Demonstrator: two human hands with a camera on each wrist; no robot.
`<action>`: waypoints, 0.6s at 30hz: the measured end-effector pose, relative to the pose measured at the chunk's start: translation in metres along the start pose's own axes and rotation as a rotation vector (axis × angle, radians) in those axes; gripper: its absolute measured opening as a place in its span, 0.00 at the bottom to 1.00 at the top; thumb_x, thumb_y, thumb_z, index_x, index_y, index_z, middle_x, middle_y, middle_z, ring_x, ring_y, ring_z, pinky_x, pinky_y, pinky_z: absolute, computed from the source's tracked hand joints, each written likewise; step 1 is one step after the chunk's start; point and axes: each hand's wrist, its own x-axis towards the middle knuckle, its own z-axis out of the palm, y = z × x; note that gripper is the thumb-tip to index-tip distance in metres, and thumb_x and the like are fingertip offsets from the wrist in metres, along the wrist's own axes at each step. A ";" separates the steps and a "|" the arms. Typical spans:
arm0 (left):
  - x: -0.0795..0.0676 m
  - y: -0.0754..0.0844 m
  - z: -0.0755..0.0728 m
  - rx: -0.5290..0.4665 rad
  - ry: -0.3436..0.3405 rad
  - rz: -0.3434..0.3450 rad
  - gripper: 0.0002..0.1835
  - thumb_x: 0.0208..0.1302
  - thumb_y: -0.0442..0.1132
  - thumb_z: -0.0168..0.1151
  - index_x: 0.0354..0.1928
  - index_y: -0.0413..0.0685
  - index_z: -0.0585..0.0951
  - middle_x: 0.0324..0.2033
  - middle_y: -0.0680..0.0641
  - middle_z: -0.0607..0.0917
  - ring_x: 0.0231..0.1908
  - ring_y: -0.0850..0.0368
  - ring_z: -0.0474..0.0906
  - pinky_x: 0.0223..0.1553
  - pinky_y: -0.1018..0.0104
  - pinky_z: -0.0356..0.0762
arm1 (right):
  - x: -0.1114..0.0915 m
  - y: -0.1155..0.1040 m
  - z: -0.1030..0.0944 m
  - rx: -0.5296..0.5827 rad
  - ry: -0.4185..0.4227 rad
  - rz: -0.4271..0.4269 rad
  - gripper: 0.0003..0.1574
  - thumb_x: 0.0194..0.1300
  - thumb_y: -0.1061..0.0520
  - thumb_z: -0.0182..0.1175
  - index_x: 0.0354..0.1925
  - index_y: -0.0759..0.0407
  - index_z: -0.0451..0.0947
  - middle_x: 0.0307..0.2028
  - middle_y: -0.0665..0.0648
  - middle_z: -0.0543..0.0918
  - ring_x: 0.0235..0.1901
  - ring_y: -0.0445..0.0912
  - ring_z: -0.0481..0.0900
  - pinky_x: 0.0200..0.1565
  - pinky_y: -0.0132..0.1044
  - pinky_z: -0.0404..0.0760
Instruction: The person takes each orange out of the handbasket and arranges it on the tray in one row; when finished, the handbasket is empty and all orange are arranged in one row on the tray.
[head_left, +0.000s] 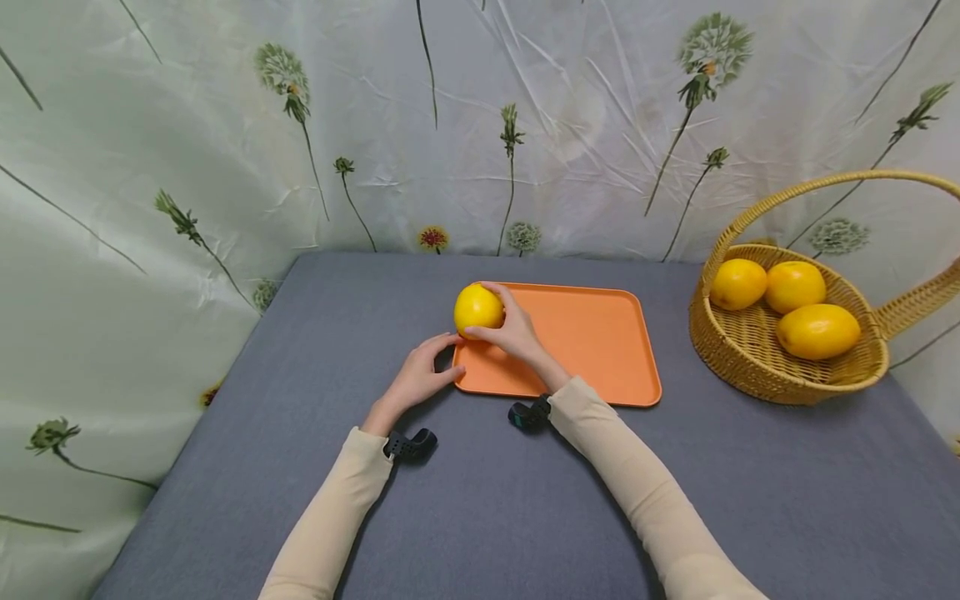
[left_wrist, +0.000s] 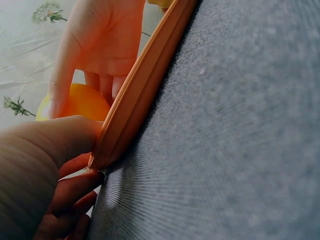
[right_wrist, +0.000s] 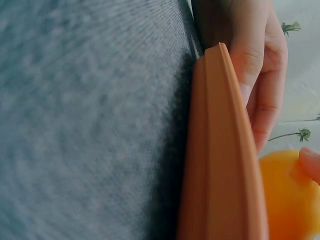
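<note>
In the head view my right hand (head_left: 513, 327) holds a yellow lemon (head_left: 477, 308) between thumb and fingers, over the far left corner of an orange tray (head_left: 592, 342). My left hand (head_left: 422, 371) is at the tray's left side, where its thumb and fingers grip the rim. The left wrist view shows that thumb (left_wrist: 75, 135) against the tray edge (left_wrist: 132, 100), with the fingers curled beside the corner. Whether the lemon touches the tray is hidden. The right wrist view shows part of the lemon (right_wrist: 287, 195) behind the tray wall (right_wrist: 220, 150).
A woven basket (head_left: 738, 371) with a tall handle stands at the right of the table, holding 3 more lemons (head_left: 817, 331). Grey cloth (head_left: 465, 517) covers the table. A flower-printed curtain (head_left: 450, 167) hangs behind it and along the left.
</note>
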 end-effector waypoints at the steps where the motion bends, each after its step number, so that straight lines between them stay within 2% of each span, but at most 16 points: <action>1: -0.001 0.000 0.000 -0.002 -0.002 -0.001 0.27 0.59 0.42 0.63 0.60 0.42 0.73 0.63 0.38 0.72 0.67 0.41 0.62 0.68 0.43 0.59 | 0.000 0.000 0.000 0.001 0.000 0.001 0.47 0.52 0.52 0.70 0.67 0.45 0.59 0.67 0.53 0.65 0.59 0.54 0.72 0.58 0.51 0.74; 10: -0.006 -0.001 -0.001 -0.003 0.012 0.011 0.27 0.59 0.42 0.64 0.59 0.42 0.73 0.62 0.38 0.73 0.67 0.41 0.63 0.67 0.42 0.60 | -0.001 -0.001 -0.002 0.014 -0.052 0.040 0.46 0.54 0.52 0.68 0.67 0.47 0.57 0.65 0.57 0.65 0.56 0.55 0.72 0.57 0.51 0.74; 18: -0.013 0.001 0.000 -0.008 0.022 0.059 0.26 0.58 0.43 0.64 0.58 0.41 0.75 0.60 0.39 0.75 0.66 0.41 0.65 0.67 0.43 0.61 | -0.003 0.000 -0.004 0.007 -0.069 0.038 0.45 0.55 0.52 0.68 0.66 0.48 0.57 0.65 0.59 0.65 0.56 0.57 0.71 0.57 0.52 0.73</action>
